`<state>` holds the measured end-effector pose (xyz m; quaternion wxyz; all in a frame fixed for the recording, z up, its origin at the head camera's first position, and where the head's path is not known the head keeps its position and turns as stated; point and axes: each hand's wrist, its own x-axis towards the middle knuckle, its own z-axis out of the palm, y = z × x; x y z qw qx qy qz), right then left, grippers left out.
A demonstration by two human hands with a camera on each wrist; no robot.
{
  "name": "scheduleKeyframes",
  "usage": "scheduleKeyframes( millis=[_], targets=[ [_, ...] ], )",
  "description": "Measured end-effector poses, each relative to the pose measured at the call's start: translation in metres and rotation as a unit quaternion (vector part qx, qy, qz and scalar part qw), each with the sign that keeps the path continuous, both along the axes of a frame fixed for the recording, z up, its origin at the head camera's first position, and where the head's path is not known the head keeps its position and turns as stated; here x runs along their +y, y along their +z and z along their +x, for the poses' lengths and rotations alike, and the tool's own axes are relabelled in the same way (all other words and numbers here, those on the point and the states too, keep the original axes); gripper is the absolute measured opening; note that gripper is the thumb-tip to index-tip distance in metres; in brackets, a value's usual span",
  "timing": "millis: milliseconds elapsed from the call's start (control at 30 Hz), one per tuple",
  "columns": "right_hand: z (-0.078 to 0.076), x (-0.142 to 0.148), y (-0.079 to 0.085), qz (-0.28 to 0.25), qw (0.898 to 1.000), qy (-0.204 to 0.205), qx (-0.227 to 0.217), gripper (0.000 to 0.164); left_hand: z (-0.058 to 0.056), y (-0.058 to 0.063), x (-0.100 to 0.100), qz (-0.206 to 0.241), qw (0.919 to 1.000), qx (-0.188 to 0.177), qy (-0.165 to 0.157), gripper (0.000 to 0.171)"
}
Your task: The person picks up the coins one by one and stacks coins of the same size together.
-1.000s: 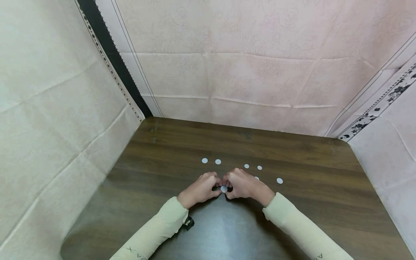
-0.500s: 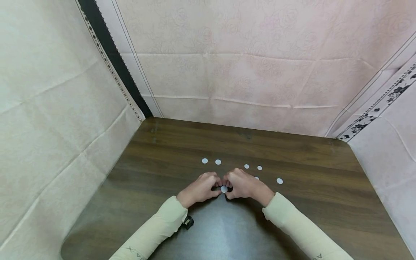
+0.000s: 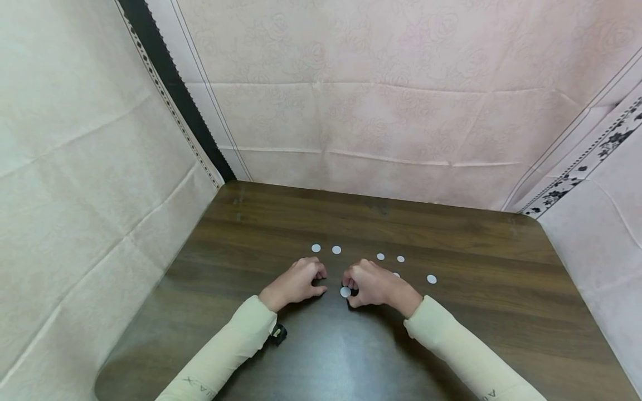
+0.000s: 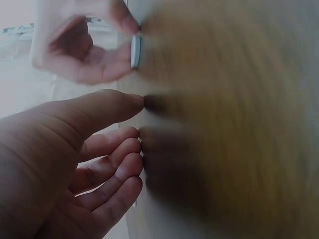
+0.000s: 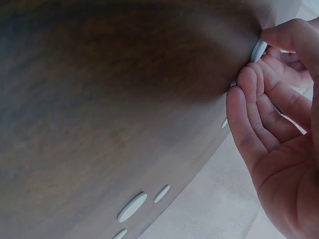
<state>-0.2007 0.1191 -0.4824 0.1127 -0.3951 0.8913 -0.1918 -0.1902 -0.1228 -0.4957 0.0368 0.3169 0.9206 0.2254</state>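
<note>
A round white disc (image 3: 345, 292) lies on the brown wooden table near the middle in the head view. My right hand (image 3: 377, 283) rests beside it, and the thumb and fingers pinch its edge, as the right wrist view shows with the disc (image 5: 258, 50) between them. In the left wrist view the same disc (image 4: 135, 51) appears edge-on. My left hand (image 3: 295, 281) is a short way to the left, apart from the disc. Its fingers (image 4: 130, 167) are loosely bent, tips at the tabletop, with nothing between them and the thumb.
Farther back lie several white discs: two at left (image 3: 316, 248) (image 3: 336, 250), smaller ones (image 3: 380, 257) (image 3: 400, 259) behind my right hand, and one at right (image 3: 432, 279). Another is partly hidden by that hand. Pale patterned cloth (image 3: 376, 122) hangs around the table (image 3: 251, 223).
My left hand has let go of the disc and moved off to the left. My right hand and the disc have stayed in place.
</note>
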Motion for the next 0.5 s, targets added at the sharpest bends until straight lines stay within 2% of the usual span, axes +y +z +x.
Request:
scheduleKeyframes(
  millis=[233, 500],
  targets=[
    [0.0, 0.0, 0.0, 0.003, 1.0, -0.002, 0.0, 0.016, -0.016, -0.001, -0.018, 0.009, 0.9994, -0.012, 0.03, 0.019],
    [0.001, 0.0, 0.001, -0.003, 1.0, -0.006, -0.008, 0.017, -0.042, -0.002, -0.03, 0.003, 0.9967, -0.028, 0.076, 0.02]
  ],
)
